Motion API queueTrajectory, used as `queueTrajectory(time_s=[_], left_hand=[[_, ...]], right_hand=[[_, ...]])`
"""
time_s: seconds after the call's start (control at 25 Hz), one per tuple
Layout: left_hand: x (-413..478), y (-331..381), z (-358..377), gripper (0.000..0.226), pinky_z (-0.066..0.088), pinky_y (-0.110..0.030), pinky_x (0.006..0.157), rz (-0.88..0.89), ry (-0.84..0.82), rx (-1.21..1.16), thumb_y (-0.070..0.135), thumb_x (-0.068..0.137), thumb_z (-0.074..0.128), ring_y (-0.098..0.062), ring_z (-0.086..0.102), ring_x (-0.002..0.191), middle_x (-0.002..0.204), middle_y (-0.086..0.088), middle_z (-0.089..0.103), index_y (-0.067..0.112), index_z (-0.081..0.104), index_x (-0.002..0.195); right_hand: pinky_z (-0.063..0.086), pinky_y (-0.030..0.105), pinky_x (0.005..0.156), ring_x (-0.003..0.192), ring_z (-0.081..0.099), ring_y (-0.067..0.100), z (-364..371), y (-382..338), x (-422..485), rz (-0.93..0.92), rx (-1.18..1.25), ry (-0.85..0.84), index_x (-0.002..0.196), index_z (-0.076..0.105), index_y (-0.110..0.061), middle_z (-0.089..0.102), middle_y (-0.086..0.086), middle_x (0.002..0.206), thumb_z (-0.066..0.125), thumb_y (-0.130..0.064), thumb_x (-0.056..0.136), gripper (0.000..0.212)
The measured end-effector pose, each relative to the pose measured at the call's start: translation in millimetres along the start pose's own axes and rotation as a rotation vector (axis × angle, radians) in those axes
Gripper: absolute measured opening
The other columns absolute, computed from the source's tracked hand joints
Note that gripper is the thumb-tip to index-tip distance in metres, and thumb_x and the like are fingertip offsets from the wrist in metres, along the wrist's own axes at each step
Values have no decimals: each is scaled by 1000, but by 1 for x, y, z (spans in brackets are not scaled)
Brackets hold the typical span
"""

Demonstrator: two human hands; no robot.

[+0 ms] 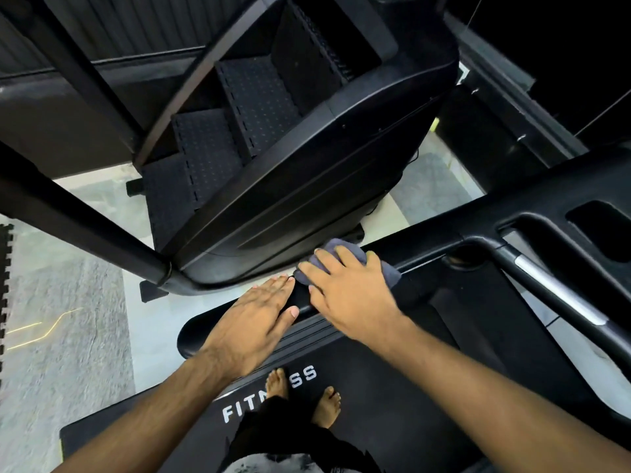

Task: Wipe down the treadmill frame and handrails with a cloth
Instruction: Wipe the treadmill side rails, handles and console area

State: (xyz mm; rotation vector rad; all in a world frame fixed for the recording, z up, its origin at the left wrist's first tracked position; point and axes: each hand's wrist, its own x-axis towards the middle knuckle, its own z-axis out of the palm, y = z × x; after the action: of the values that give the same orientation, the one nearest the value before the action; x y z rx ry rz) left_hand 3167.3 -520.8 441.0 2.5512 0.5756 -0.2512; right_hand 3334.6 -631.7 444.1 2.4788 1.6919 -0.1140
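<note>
head: cloth (390, 273) under right fingers (351, 257)

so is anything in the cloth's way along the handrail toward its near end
Yes: the left hand lies flat on the handrail right beside the cloth. The other way, nothing visible blocks it.

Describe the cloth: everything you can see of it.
The cloth is a small, soft-looking piece of blue-grey fabric, bunched up rather than spread flat. It sits on top of the black handrail of the treadmill. The right hand covers most of it, with fingers curved over it, so only its far edge and right end show. The left hand lies flat on the rail just beside it; whether they touch is unclear.
</note>
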Motion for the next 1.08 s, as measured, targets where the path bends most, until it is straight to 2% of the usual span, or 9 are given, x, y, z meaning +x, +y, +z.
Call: queueTrajectory(time_s=[0.04,0.16,0.28,0.36,0.48,0.64,0.8,0.96,1.08], left_hand=[[2,-1,2,76,-3,-17,117,7,0,-2,64,91,3,-1,4,148,162,7,11,24,11,156],[6,0,2,73,-1,-20,119,24,-2,-18,62,94,6,1,2,147,163,8,10,25,10,156],[12,8,-2,66,-4,-19,118,45,-10,-28,56,98,12,0,0,147,163,7,5,24,7,156],[18,12,-4,64,-6,-18,117,64,-29,-31,54,100,13,1,-2,146,163,9,2,25,5,156],[28,15,-6,61,-4,-17,117,90,-38,-80,50,102,19,3,-3,146,162,10,2,26,5,156],[44,25,-9,60,-2,-17,118,138,-54,-100,46,103,22,1,1,147,163,8,5,23,7,156],[55,31,-7,59,-2,-17,118,174,-70,-115,46,103,22,2,-1,147,163,9,3,24,7,156],[69,36,-3,60,-1,-18,119,193,-67,-105,46,103,23,2,0,147,163,8,4,23,8,156],[74,41,-3,60,-3,-16,117,195,-81,-120,47,103,22,3,-1,146,162,10,4,24,8,156]], right_hand=[[38,54,98,133,45,23,-1,18,6,-54,32,-40,139,46,-37,50,-4,145,33,-45,97,44],[36,52,95,129,44,24,-19,69,36,419,61,-144,132,51,-35,53,-2,137,33,-44,98,40],[36,56,99,134,44,24,-6,25,5,69,24,-31,139,46,-34,49,-1,146,34,-44,99,44],[40,51,95,133,44,21,-7,58,7,-52,32,-91,140,44,-40,48,-5,146,33,-48,97,45],[36,52,95,133,41,24,-19,101,36,433,8,-181,135,48,-38,49,-4,143,31,-47,96,43],[38,53,98,139,41,23,-5,55,2,-11,-33,-97,143,43,-39,44,-4,152,32,-48,100,45],[38,55,99,133,41,23,-20,124,35,494,-12,-174,134,50,-37,50,-3,142,31,-46,97,42],[39,52,96,134,46,23,-1,85,8,20,-56,-118,139,50,-38,50,-4,148,31,-48,97,47],[39,50,94,131,43,22,-16,136,34,415,-19,-163,135,50,-38,50,-5,144,30,-47,97,44]])
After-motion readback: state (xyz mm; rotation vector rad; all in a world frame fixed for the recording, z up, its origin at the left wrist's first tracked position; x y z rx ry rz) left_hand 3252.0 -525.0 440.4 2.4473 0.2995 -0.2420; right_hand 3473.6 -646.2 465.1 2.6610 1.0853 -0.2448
